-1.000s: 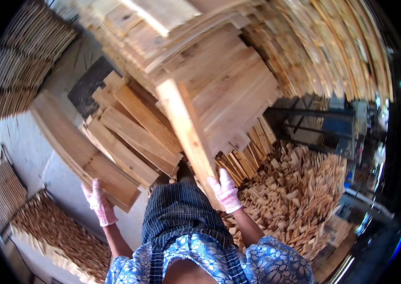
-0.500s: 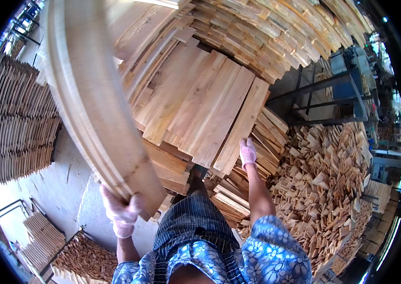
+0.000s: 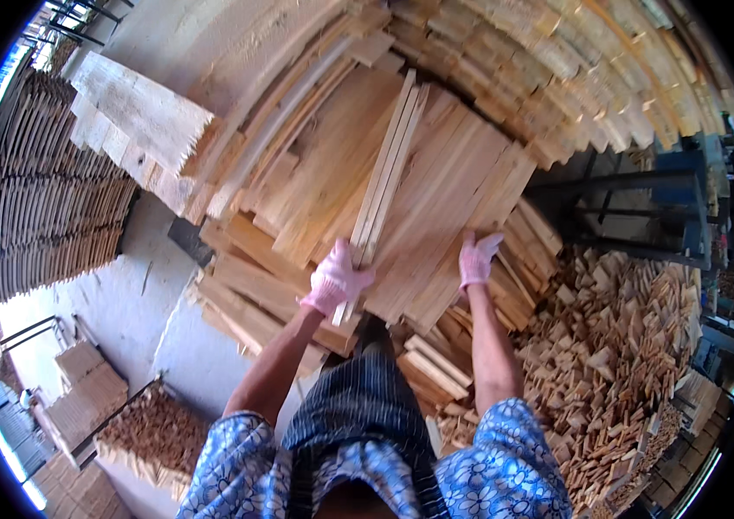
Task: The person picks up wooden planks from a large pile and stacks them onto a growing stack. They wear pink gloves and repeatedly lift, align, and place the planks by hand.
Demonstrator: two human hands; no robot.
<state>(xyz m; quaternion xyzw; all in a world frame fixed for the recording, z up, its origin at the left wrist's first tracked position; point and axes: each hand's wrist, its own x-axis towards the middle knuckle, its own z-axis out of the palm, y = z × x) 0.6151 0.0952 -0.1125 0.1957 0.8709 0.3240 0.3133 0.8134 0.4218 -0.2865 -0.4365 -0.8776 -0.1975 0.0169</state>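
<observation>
My left hand (image 3: 337, 278), in a pink-white glove, is closed round the near end of a few narrow boards (image 3: 389, 164). They are pressed together and stand on edge upon a layer of flat wooden boards (image 3: 449, 173), pointing away from me. My right hand (image 3: 477, 258), gloved alike, is at the near right end of that layer with its fingers apart. It seems to touch the board ends, and I see nothing held in it. The undersides of the fingers of my left hand are hidden.
Tall stacked timber (image 3: 505, 69) rises behind the layer. A heap of short offcuts (image 3: 601, 337) lies at right, beside a dark metal frame (image 3: 635, 195). Stacked slats (image 3: 47, 190) stand at far left. Loose boards (image 3: 237, 285) jut out at near left.
My left hand has swung from the left to the middle, bringing boards down from a raised position onto the layer. My right hand has shifted slightly right and up.
</observation>
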